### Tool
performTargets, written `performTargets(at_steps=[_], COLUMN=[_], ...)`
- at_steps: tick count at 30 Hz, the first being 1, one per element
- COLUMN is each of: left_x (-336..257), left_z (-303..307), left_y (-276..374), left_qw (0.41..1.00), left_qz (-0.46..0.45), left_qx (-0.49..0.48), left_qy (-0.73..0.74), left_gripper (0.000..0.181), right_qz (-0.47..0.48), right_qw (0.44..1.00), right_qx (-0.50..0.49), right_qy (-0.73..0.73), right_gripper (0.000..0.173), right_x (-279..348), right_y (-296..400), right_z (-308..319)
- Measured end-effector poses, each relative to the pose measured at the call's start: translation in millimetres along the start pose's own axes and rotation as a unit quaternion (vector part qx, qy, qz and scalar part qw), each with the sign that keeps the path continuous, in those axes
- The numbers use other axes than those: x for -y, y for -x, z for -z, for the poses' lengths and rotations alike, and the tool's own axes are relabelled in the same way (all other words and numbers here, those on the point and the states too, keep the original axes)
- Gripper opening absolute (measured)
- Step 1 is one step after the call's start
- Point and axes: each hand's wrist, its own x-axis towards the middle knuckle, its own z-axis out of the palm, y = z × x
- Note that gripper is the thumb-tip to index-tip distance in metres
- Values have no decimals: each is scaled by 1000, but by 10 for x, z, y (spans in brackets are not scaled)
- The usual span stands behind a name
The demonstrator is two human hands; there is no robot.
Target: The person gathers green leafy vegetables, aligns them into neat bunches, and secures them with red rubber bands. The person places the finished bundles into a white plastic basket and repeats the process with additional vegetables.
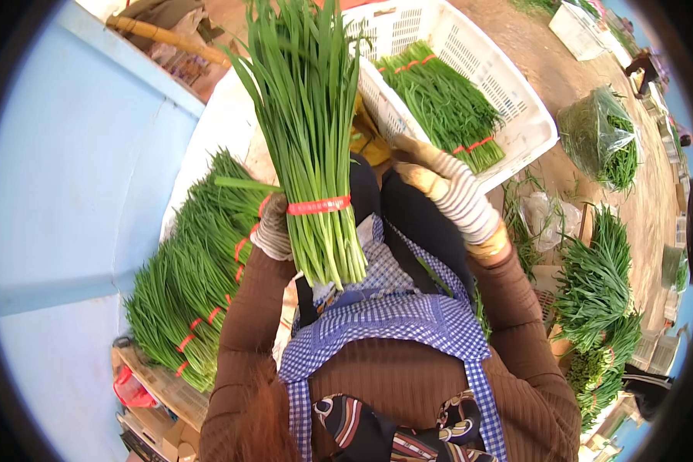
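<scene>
A large bunch of long flat green leaves, likely garlic chives (pixel 317 138), stands upright before me with a red printed band around its lower stems. My left hand (pixel 274 228), in a striped knit glove, grips the bunch at its left side near the band; its fingers are partly hidden behind the stems. My right hand (pixel 444 185), in a striped glove with yellowish coated fingers, is apart from the bunch, beside the near wall of a white plastic crate (pixel 525 98). I see nothing held in it. Banded bunches of the same greens (pixel 439 104) lie inside the crate.
Many banded bunches (pixel 185 277) are piled at my left beside a light blue wall (pixel 63 173). A bamboo pole (pixel 167 39) lies at the upper left. At right are a plastic bag of greens (pixel 600 138), more piled greens (pixel 595 277) and a crumpled clear bag (pixel 548 219).
</scene>
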Motion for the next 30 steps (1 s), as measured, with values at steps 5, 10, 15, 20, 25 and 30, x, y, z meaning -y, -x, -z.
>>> performTargets(at_steps=[5, 10, 15, 20, 25, 30], left_x=[-219, -576, -520, -317, -301, -460], left_z=[518, 77, 270, 511, 379, 381], left_y=[-103, 10, -196, -298, -307, -185], left_qw=[976, 936, 901, 938, 941, 926], left_qz=[-31, 67, 34, -37, -82, -97], left_qx=[33, 4, -72, -156, -174, -186], left_qy=[-213, -345, -426, -309, -279, -315], left_gripper=[79, 80, 71, 40, 37, 30], right_qz=[25, 44, -9, -12, -75, -166], right_qw=[945, 878, 892, 889, 923, 971], right_qx=[64, -17, -32, -80, -68, -26], right_qy=[-321, -476, -450, -450, -372, -172], right_gripper=[78, 43, 32, 36, 41, 37], right_x=[-50, -115, -396, -626, -488, -567], right_y=[-464, -543, -436, -367, 50, 354], right_z=[-363, -611, -802, -629, -249, 462])
